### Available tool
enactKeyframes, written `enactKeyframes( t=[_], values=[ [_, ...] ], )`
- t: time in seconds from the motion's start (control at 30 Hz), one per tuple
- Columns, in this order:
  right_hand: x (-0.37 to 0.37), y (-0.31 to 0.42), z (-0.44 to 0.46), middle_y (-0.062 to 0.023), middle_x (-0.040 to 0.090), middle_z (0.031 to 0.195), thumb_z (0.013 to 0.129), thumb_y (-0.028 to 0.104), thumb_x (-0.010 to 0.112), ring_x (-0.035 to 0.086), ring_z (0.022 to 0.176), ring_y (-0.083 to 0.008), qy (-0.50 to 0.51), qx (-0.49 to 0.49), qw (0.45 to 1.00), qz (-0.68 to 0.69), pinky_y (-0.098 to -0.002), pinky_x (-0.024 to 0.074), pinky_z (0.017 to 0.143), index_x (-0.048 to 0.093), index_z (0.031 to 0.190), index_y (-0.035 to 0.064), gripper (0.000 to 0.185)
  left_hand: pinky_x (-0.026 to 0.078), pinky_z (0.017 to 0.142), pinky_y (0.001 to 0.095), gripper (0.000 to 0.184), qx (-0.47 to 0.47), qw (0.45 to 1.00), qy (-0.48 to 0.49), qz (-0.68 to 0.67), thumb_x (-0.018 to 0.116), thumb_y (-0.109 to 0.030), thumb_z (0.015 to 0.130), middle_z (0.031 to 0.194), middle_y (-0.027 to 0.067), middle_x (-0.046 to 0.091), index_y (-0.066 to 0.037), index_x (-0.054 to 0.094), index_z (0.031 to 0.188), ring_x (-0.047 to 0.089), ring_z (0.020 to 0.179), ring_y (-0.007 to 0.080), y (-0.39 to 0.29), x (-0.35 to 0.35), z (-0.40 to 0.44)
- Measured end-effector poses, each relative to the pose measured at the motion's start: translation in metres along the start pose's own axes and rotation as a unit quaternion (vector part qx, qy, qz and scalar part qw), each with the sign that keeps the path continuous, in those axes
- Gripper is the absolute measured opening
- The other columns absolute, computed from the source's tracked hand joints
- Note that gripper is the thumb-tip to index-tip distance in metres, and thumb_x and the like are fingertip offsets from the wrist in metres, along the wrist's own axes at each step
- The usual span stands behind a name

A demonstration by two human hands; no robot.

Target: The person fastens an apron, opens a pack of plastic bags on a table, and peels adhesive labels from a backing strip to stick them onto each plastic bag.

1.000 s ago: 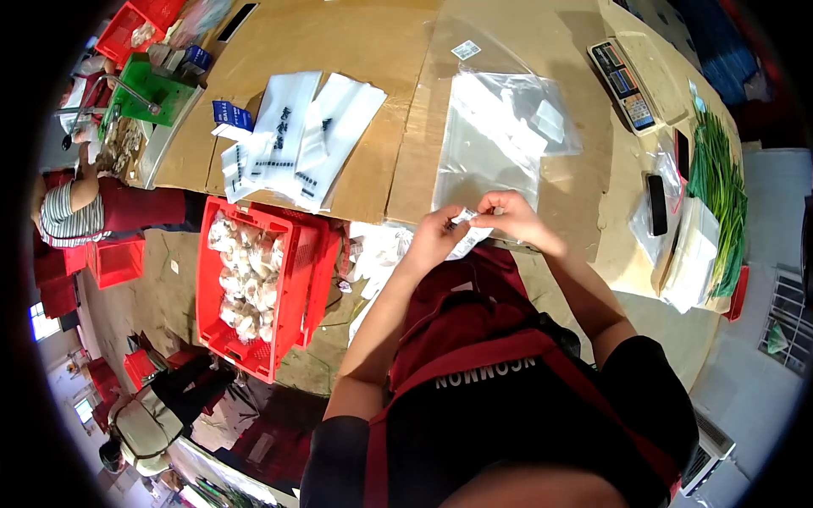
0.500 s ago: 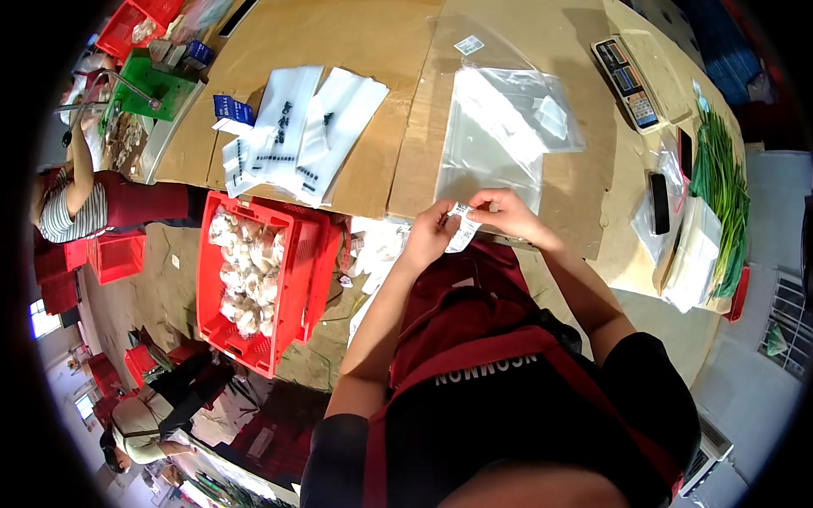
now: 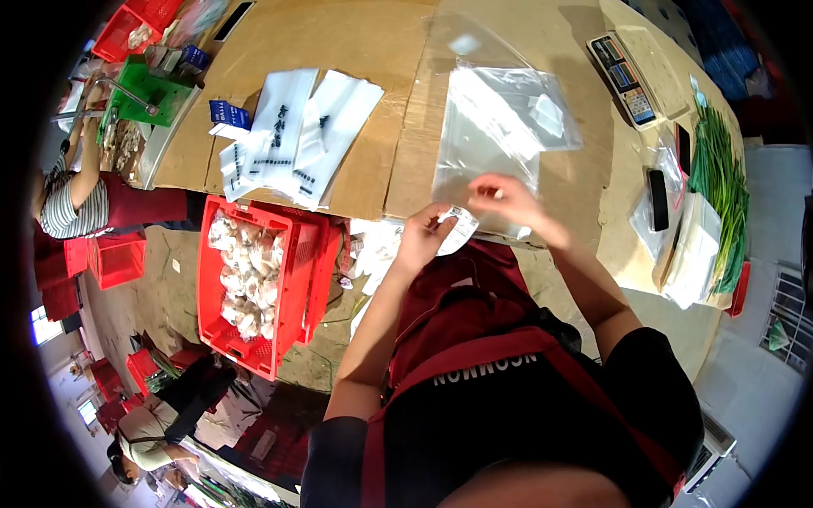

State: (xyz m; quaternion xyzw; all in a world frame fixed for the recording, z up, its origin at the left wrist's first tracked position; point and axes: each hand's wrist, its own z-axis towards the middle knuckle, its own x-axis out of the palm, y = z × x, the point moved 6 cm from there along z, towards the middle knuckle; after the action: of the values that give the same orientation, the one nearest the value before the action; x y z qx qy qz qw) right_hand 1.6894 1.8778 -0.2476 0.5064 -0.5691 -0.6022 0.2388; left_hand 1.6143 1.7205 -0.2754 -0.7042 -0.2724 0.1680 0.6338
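My left hand (image 3: pixel 423 240) pinches a white strip of printed labels (image 3: pixel 458 231) between thumb and fingers, just over the table's front edge. My right hand (image 3: pixel 513 203) is apart from the strip, above the lower end of the clear plastic bags (image 3: pixel 483 161). Its fingers are curled together and blurred by motion. A small pale spot shows at the fingertips; what it is I cannot make out. The bags lie flat, with a small white label (image 3: pixel 464 44) near their far end.
Printed plastic bags (image 3: pixel 284 127) and a blue box (image 3: pixel 229 114) lie on the left. At right are a scale (image 3: pixel 622 80), a phone (image 3: pixel 658 201) and green stalks (image 3: pixel 718 186). A red crate (image 3: pixel 241 279) holds bagged produce. Two people work at far left.
My right hand has let go of the label strip and moved up, away from my left hand. The strip has turned in my left hand and shows more of its printed face.
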Motion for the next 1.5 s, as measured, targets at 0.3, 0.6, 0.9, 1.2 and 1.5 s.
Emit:
enactKeyframes(
  t=[0.3, 0.6, 0.9, 1.2, 1.5],
  values=[
    [-0.001, -0.002, 0.002, -0.0055, 0.062, 0.069, 0.074, 0.014, 0.068, 0.054, 0.058, -0.0095, -0.046, -0.020, 0.999, -0.013, -0.0242, 0.0429, 0.058, 0.062, 0.078, 0.0031, 0.013, 0.038, 0.046, 0.0267, 0.023, -0.121, 0.982, -0.024, 0.145, 0.067, -0.022, 0.078, 0.054, 0.0059, 0.055, 0.000, 0.061, 0.072, 0.046, 0.048, 0.0086, -0.009, -0.010, 0.010],
    [-0.019, 0.002, -0.009, -0.0048, 0.061, 0.087, 0.066, 0.034, 0.071, 0.058, 0.075, -0.0246, -0.133, -0.204, 0.898, -0.365, -0.0359, 0.0384, 0.074, 0.060, 0.096, 0.0143, 0.038, 0.039, 0.051, 0.0232, 0.010, -0.071, 0.996, 0.044, 0.038, 0.058, -0.008, 0.083, 0.067, 0.0038, 0.057, 0.001, 0.057, 0.081, 0.048, 0.059, 0.0065, -0.001, -0.006, -0.004],
    [-0.018, -0.031, 0.002, 0.0033, 0.059, 0.081, 0.077, 0.022, 0.063, 0.054, 0.078, -0.0137, -0.038, -0.178, 0.953, -0.244, -0.0315, 0.0345, 0.080, 0.064, 0.071, 0.0111, 0.012, 0.040, 0.053, 0.0207, 0.005, -0.018, 0.996, 0.062, 0.055, 0.057, 0.003, 0.078, 0.067, 0.0002, 0.055, 0.002, 0.053, 0.074, 0.048, 0.061, 0.0043, -0.007, -0.002, -0.001],
    [-0.071, 0.050, -0.012, -0.0062, 0.062, 0.073, 0.078, 0.012, 0.064, 0.056, 0.071, -0.0118, -0.222, -0.173, 0.928, -0.245, -0.0258, 0.0453, 0.064, 0.061, 0.086, 0.0038, 0.012, 0.041, 0.058, 0.0197, 0.011, -0.039, 0.994, 0.080, -0.058, 0.055, 0.000, 0.084, 0.075, -0.0001, 0.057, 0.003, 0.056, 0.094, 0.050, 0.067, 0.0037, -0.001, 0.009, 0.001],
    [0.012, -0.015, -0.010, -0.0005, 0.061, 0.071, 0.076, 0.013, 0.067, 0.053, 0.066, -0.0057, 0.061, 0.073, 0.987, 0.127, -0.0212, 0.0428, 0.058, 0.063, 0.080, 0.0043, 0.011, 0.041, 0.052, 0.0246, 0.016, -0.080, 0.992, 0.023, 0.096, 0.062, -0.016, 0.082, 0.062, 0.0038, 0.059, -0.001, 0.060, 0.080, 0.051, 0.057, 0.0078, 0.002, 0.006, 0.010]
  ],
)
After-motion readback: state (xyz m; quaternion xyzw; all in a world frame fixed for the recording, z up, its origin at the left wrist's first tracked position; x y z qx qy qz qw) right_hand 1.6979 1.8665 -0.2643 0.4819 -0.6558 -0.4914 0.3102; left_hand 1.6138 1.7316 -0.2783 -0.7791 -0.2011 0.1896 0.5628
